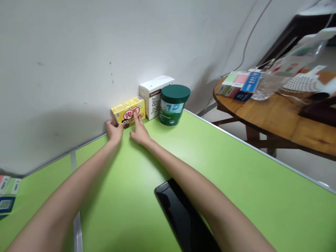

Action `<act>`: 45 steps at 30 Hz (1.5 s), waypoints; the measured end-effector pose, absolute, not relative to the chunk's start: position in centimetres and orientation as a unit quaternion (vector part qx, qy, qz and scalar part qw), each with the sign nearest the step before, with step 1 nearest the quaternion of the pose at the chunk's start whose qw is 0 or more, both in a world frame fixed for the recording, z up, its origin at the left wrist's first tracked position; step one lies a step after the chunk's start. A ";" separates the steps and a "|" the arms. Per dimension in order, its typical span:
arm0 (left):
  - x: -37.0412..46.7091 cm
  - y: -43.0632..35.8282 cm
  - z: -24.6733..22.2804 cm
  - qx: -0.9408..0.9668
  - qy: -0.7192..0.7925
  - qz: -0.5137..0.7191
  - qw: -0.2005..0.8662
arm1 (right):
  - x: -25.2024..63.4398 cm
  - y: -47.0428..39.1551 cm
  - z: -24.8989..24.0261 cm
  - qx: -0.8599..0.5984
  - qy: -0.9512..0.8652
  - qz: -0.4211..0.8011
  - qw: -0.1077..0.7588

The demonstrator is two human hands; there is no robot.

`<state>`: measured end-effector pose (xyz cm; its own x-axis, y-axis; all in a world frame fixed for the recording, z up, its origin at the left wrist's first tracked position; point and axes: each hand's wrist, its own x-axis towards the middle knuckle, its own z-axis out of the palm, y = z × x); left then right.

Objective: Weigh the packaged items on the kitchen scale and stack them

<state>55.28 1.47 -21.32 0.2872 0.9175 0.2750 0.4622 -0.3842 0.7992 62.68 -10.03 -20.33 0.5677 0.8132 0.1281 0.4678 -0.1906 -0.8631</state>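
Note:
A yellow cardboard snack box (128,105) stands on the green table (236,168) against the wall. My left hand (114,133) is closed around its left end, thumb at the front. With fingers stretched out, my right hand (141,132) touches the front face of the box. Right beside it stands a white "Super Meal" box (152,103). A green tub with a dark green lid (172,108) is at the right end of this row.
Under my right forearm lies a black tablet or phone (181,217). Small colored boxes (7,192) sit at the left edge. On the right, a round wooden table (262,115) holds more boxes (240,84), a clear plastic bottle (288,66) and a white perforated utensil (301,82).

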 end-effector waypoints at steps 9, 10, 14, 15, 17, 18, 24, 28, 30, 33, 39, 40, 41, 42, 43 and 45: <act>52.4 -1.3 -19.1 0.751 0.460 0.296 0.369 | 62.2 -10.8 -20.4 -0.754 -0.413 0.196 0.472; 51.1 -2.1 -18.5 0.759 0.444 0.283 0.383 | 61.8 -11.5 -20.1 -0.756 -0.415 0.199 0.465; 42.8 -6.4 -16.3 0.783 0.372 0.223 0.446 | 58.1 -15.6 -19.0 -0.738 -0.469 0.252 0.414; 40.0 -7.7 -15.8 0.787 0.355 0.206 0.460 | 56.6 -16.8 -18.6 -0.724 -0.492 0.274 0.397; 34.1 -10.3 -14.7 0.800 0.316 0.174 0.479 | 53.2 -19.1 -17.5 -0.690 -0.537 0.313 0.370; 31.3 -11.6 -14.2 0.808 0.298 0.160 0.482 | 51.4 -20.0 -16.8 -0.676 -0.555 0.322 0.363; 17.3 -15.8 -12.1 0.827 0.315 0.141 0.445 | 39.3 -21.5 -11.6 -0.580 -0.607 0.475 0.263; 11.4 -17.0 -11.6 0.832 0.325 0.168 0.416 | 30.9 -20.8 -8.4 -0.514 -0.683 0.483 0.191; 9.1 -17.2 -11.9 0.832 0.321 0.186 0.412 | 27.6 -19.9 -7.9 -0.497 -0.704 0.481 0.163; 5.6 -16.0 -13.6 0.794 0.359 0.239 0.429 | 24.1 -17.7 -8.7 -0.487 -0.708 0.487 0.156; -3.8 -7.2 -16.6 0.538 0.554 0.558 0.304 | 17.1 -11.2 -11.9 -0.434 -0.646 0.532 0.335; -5.5 -5.4 -16.3 0.514 0.573 0.576 0.274 | 15.4 -9.8 -12.2 -0.420 -0.639 0.536 0.358; -7.1 -3.5 -15.9 0.496 0.594 0.581 0.250 | 13.7 -8.3 -12.4 -0.413 -0.636 0.535 0.372; -8.6 -1.8 -15.5 0.485 0.611 0.577 0.240 | 11.9 -6.6 -12.6 -0.411 -0.642 0.525 0.378; -9.8 -0.1 -15.1 0.476 0.625 0.572 0.236 | 10.0 -4.8 -12.8 -0.414 -0.651 0.513 0.377; -11.4 2.9 -14.5 0.463 0.642 0.560 0.245 | 6.5 -1.2 -13.0 -0.431 -0.696 0.434 0.376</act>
<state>-11.43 2.90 -14.52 -0.4516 0.8685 0.2046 0.3203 -0.0563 0.9456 6.48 -1.15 -13.02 -0.3450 0.9266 0.1499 0.2740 0.2522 -0.9281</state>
